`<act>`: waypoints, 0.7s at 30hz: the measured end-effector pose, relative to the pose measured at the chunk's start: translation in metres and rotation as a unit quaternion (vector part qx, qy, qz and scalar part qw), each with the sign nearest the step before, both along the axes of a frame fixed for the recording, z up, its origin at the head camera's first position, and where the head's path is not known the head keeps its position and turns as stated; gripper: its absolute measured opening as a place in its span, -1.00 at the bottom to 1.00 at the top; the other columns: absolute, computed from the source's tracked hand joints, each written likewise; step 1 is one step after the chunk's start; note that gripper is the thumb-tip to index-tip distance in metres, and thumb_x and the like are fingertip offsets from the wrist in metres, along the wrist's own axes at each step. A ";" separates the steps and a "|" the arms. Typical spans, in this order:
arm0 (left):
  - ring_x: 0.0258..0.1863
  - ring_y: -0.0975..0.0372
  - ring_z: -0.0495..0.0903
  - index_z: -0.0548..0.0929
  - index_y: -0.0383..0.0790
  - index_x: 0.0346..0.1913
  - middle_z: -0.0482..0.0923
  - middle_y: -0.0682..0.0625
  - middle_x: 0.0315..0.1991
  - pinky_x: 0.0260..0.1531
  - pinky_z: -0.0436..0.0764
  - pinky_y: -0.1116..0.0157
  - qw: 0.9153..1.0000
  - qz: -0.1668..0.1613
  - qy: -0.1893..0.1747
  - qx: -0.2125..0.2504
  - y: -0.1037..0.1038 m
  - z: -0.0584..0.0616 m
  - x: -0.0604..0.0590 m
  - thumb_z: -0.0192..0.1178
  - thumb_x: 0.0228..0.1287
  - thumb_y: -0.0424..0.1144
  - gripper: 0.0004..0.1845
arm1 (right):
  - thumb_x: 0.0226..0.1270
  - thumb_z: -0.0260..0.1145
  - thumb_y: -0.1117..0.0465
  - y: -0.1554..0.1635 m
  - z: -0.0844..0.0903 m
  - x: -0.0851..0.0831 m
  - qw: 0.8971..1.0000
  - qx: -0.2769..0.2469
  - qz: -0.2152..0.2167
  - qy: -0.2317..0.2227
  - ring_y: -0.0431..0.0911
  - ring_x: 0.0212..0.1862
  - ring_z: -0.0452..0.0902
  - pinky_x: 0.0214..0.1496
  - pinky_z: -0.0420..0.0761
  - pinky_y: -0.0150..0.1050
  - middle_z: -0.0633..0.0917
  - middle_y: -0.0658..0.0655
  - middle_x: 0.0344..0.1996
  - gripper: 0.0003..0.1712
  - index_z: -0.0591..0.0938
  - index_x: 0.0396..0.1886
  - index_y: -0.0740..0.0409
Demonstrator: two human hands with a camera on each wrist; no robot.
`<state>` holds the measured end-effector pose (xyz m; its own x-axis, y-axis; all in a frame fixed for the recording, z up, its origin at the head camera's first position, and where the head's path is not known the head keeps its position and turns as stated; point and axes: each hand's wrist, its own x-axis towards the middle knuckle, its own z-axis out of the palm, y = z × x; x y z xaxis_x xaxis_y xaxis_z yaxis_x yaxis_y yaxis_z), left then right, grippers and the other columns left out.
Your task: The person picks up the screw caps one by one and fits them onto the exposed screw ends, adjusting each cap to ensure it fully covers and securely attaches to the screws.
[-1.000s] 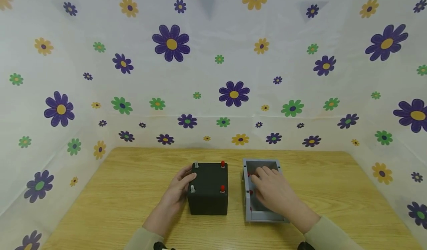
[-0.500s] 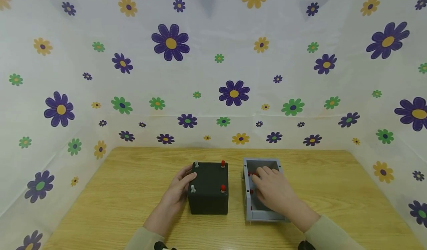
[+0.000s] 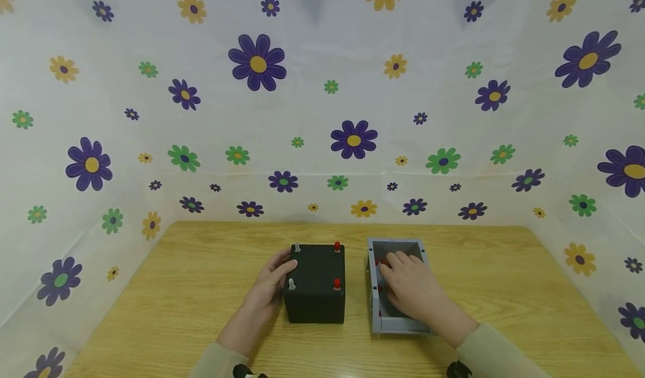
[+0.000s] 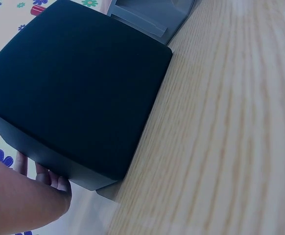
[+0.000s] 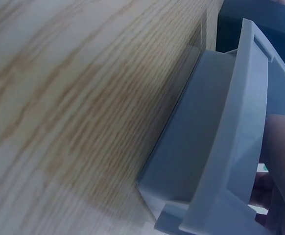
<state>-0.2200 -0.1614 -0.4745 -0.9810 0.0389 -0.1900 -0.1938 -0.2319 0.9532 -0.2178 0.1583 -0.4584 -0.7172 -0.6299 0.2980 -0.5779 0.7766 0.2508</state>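
A wooden table [image 3: 191, 288] with pale, streaked grain is standing in a three-sided enclosure. White sheeting [image 3: 312, 115] printed with purple, green and yellow flowers is covering the back and both side walls, creasing faintly along the corners. Soft, even light is falling from above, leaving faint shadows high on the back wall. Floor and windows are lying out of view.

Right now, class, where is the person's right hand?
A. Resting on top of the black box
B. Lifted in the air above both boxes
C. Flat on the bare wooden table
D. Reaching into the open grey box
D: in the head view the right hand lies inside the open grey box, fingers by small red pieces, while the left hand rests against the black box.
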 end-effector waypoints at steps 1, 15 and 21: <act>-0.09 0.40 0.65 0.28 -0.36 0.58 0.48 -0.01 0.22 -0.05 0.65 0.46 1.000 0.000 -0.001 0.000 0.000 0.000 0.000 0.14 0.50 -0.33 -0.35 | 0.23 0.60 0.05 0.000 0.000 0.000 1.000 0.000 -0.001 -0.002 -0.03 -0.14 0.56 -0.17 0.59 -0.15 0.65 0.08 -0.19 -0.63 0.71 -0.06 0.09; -0.09 0.41 0.64 0.27 -0.34 0.59 0.47 -0.01 0.23 -0.07 0.65 0.47 1.000 -0.005 -0.003 -0.004 0.001 0.003 0.002 0.12 0.52 -0.33 -0.36 | 0.23 0.60 0.08 -0.006 0.001 0.002 1.000 0.012 -0.004 -0.019 0.02 -0.10 0.58 -0.10 0.64 -0.08 0.67 0.14 -0.14 -0.60 0.72 -0.02 0.18; -0.09 0.41 0.64 0.27 -0.36 0.58 0.47 0.00 0.21 -0.06 0.65 0.47 1.000 -0.003 -0.001 -0.002 0.000 0.003 0.001 0.13 0.51 -0.33 -0.36 | 0.22 0.61 0.07 -0.008 0.000 0.001 0.999 0.019 -0.013 -0.030 0.04 -0.06 0.59 -0.04 0.66 -0.05 0.67 0.16 -0.10 -0.54 0.73 0.03 0.20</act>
<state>-0.2192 -0.1611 -0.4720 -0.9804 0.0441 -0.1920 -0.1970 -0.2272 0.9537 -0.2165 0.1507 -0.4589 -0.7487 -0.6215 0.2307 -0.5728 0.7817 0.2466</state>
